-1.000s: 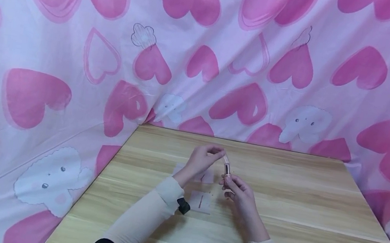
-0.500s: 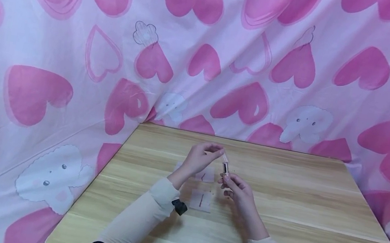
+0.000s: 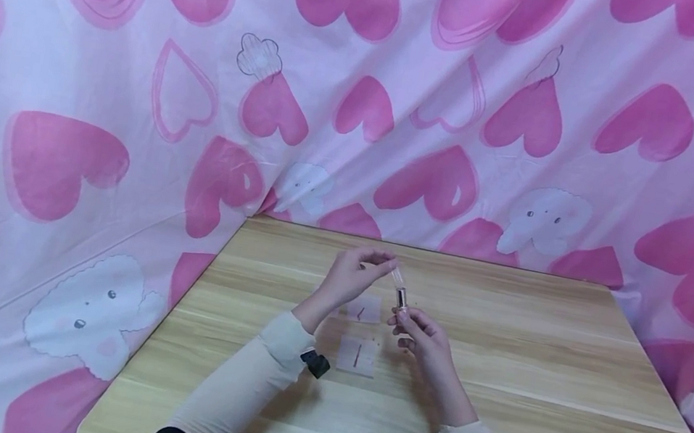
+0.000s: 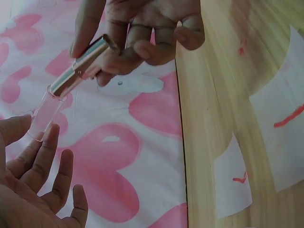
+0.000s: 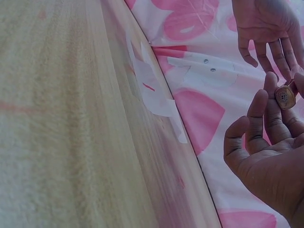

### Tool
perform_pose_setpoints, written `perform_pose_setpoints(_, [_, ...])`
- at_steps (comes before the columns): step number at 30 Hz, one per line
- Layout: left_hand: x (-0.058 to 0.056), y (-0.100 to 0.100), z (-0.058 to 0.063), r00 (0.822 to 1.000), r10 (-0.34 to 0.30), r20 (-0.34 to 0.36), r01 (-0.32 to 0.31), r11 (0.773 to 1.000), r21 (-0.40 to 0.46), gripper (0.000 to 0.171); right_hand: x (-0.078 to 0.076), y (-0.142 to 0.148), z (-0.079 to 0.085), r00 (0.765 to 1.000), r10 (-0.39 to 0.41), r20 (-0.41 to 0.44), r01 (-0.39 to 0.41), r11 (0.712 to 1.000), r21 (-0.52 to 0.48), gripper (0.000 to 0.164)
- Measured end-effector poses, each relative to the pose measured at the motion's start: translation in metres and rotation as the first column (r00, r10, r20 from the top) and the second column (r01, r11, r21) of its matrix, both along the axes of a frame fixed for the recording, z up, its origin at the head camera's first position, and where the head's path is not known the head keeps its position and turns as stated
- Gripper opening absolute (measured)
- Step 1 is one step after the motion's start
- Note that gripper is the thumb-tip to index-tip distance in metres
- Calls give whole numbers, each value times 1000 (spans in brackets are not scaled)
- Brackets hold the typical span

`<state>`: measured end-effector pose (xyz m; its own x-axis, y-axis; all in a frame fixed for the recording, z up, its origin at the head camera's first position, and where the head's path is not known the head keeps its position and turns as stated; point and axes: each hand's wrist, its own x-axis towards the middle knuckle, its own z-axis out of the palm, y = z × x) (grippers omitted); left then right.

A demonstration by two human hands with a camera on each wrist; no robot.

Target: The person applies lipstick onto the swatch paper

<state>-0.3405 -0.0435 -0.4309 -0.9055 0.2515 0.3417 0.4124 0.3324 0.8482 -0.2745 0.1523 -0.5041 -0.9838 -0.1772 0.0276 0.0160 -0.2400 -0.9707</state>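
My left hand (image 3: 347,276) pinches the clear cap (image 4: 46,114) of a lipstick between thumb and fingertips. The shiny rose-gold lipstick tube (image 4: 78,71) is held by my right hand (image 3: 428,338), gripped between thumb and fingers. Both parts are in line and tilted above the table, and the cap's rim surrounds the tube's end in the left wrist view. How deep the tube sits in the cap is hard to tell. In the right wrist view the tube's base (image 5: 286,97) faces the camera.
Below the hands, a white paper (image 3: 358,357) with a red line lies on the wooden table (image 3: 561,391). Behind it is another paper (image 3: 367,310) with a red tick, partly covered by the left arm. A pink heart-patterned cloth (image 3: 359,21) hangs along the table's back and left.
My left hand has shifted slightly left and up with the cap, and more of the clear cap shows. The right hand stays nearly in place; the tube leans a little further left.
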Motion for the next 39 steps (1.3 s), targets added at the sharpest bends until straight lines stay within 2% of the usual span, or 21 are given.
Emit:
perform_pose_setpoints(4, [4,5,0,999,-36,-12,36,999,-10,33,-1,0,0,1000,-10,2,10,1000,4,33])
perform_pose_setpoints(8, [9,8,-3,999,-53,13,53,998,-26,29,-2,0,1,1000,-21,2,21,1000,3,39])
perform_pose_setpoints(11, [12,10,-5,997,-69,35,70,997,-27,27,-1,1,1,1000,-21,5,21,1000,14,32])
perform_pose_setpoints(15, [14,11,-8,996,-88,18,88,995,-36,25,-1,1,2,1000,-11,-6,12,1000,25,27])
perform_pose_setpoints(32, [19,12,-13,997,-70,-20,70,997,-41,24,0,0,2,999,-32,-35,32,999,12,35])
perform_pose_setpoints(39, [21,12,-17,999,-54,8,54,998,-33,25,0,1,1,999,-27,-45,28,999,34,41])
